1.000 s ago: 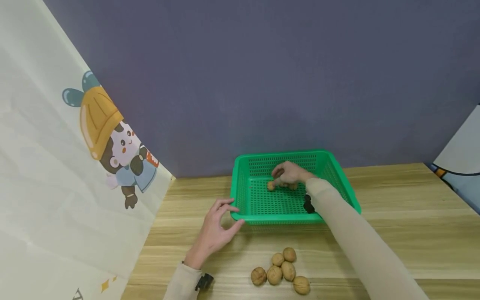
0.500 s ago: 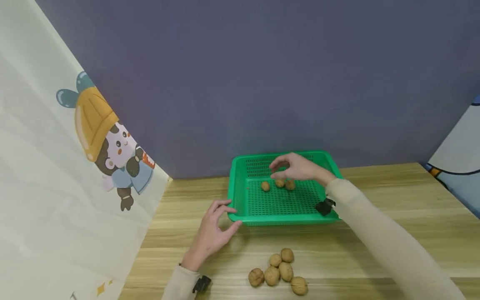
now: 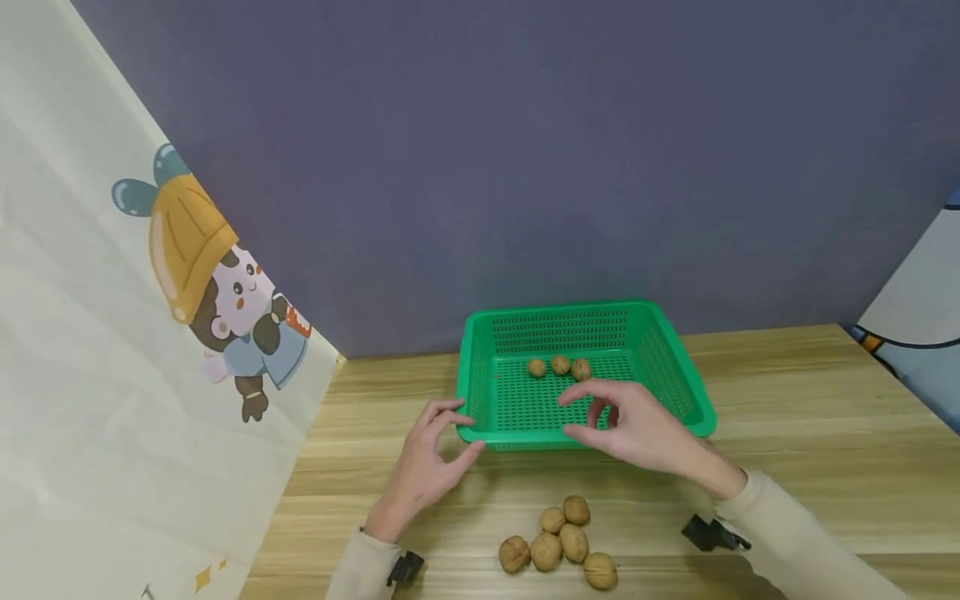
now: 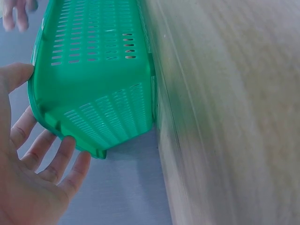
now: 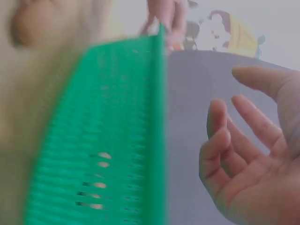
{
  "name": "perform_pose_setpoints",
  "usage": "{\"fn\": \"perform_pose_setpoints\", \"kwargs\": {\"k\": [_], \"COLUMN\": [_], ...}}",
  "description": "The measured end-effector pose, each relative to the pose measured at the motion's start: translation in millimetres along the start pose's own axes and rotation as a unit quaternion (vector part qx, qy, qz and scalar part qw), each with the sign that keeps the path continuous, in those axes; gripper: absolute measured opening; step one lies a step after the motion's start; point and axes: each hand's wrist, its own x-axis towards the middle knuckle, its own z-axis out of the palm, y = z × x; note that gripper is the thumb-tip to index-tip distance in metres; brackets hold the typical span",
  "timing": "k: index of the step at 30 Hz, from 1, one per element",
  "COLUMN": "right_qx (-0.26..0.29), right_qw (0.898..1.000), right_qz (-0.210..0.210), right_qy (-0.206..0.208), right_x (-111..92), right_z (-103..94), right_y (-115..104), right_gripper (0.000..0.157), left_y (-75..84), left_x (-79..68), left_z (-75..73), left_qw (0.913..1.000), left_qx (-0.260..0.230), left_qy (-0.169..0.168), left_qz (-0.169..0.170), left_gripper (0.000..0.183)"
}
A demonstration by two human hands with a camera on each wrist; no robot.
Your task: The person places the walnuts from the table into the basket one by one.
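Note:
A green plastic basket (image 3: 585, 439) with slotted walls stands on the table. Three walnuts (image 3: 560, 365) lie inside it toward the back. My left hand (image 3: 422, 471) rests at the basket's near left corner, thumb by the front rim and spread fingers along the side, as the left wrist view (image 4: 35, 187) also shows. Over the front right part of the basket hangs my right hand (image 3: 637, 425), fingers loosely bent with nothing between them. In the right wrist view that hand (image 5: 255, 150) is apart from the rim. Several walnuts (image 3: 574, 543) lie grouped on the table in front of the basket.
The wood-grain table (image 3: 787, 400) runs back to a dark grey-blue wall panel (image 3: 525, 167). A white sheet with a printed cartoon figure (image 3: 240, 283) hangs at the left. Both wrists carry black camera mounts (image 3: 406, 568).
My right hand has drawn back from the inside of the basket toward its front right, leaving three walnuts in plain view. My left hand has stayed at the corner.

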Motion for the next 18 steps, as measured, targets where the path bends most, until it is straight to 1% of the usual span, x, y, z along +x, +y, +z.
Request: {"fn": "perform_pose_setpoints", "kwargs": {"k": [2,5,7,9,11,13,15,18], "right_qx": [0.01,0.016,0.032,0.061,0.095,0.118,0.133,0.152], "right_qw": [1.0,0.997,0.994,0.99,0.985,0.98,0.977,0.972], "right_qz": [-0.023,-0.071,-0.101,-0.123,-0.128,-0.121,-0.101,-0.087], "right_qy": [0.011,0.025,0.013,-0.018,-0.061,-0.103,-0.132,-0.159], "right_x": [-18,-44,-60,-72,-82,-89,-94,-96], "right_z": [8.9,20.6,27.6,35.4,43.2,50.2,54.9,59.3], "right_y": [2,8,13,19,24,29,35,42], "right_gripper": [0.029,0.033,0.036,0.037,0.036,0.033,0.031,0.028], "left_y": [0.7,1.3,1.5,1.7,1.4,0.9,0.5,0.4], "left_x": [-0.2,-0.3,-0.7,-1.2,-1.8,-2.2,-2.3,-2.2], "left_z": [-0.2,-0.3,-0.4,-0.9,-1.1,-1.3,-1.5,-1.6], "left_qw": [1.0,1.0,1.0,0.9999,0.9998,0.9997,0.9997,0.9997], "left_qx": [-0.002,0.001,0.004,0.011,0.016,0.018,0.02,0.018], "left_qy": [-0.001,-0.006,-0.007,-0.008,-0.007,-0.003,0.0,0.004], "left_qz": [-0.002,0.001,0.005,0.009,0.011,0.013,0.014,0.014], "left_gripper": [0.037,0.037,0.036,0.036,0.036,0.036,0.036,0.036]}}
